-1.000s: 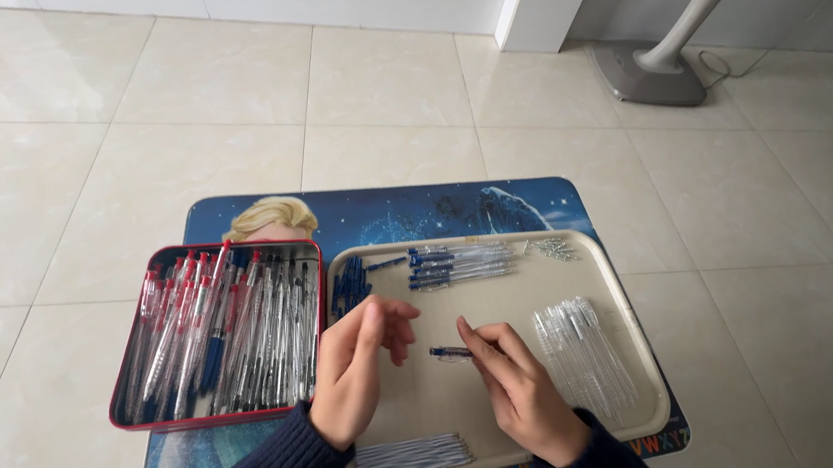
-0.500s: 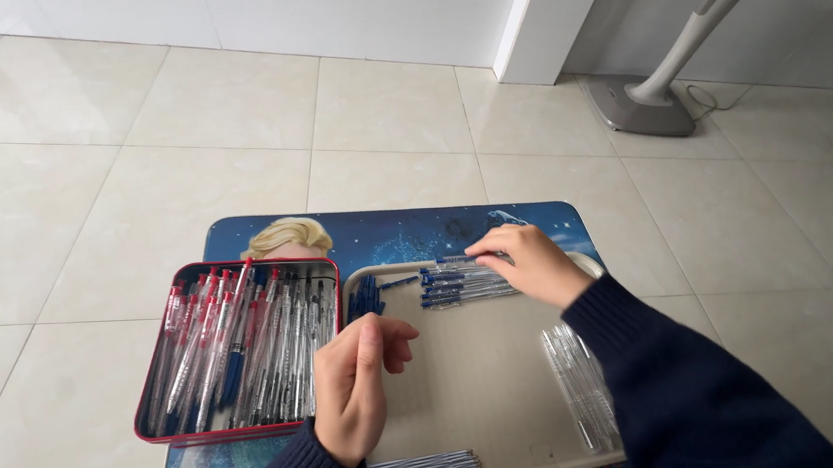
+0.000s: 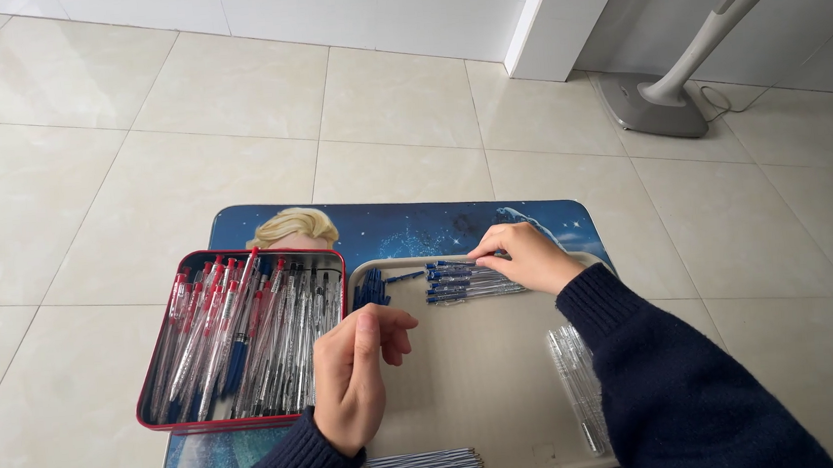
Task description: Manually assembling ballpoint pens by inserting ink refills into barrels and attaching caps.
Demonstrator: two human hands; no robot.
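Right hand (image 3: 527, 255) fingers pinched on a blue pen part (image 3: 475, 281) in the tray (image 3: 477, 378); left hand (image 3: 354, 378) loosely curled, empty. One nudge probably scatters that row.

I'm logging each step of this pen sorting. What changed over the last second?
The right hand carried its blue pen part from the tray's middle to the far pile of blue parts, fingers now resting there. The left hand stayed raised and empty; the red tin stayed put.
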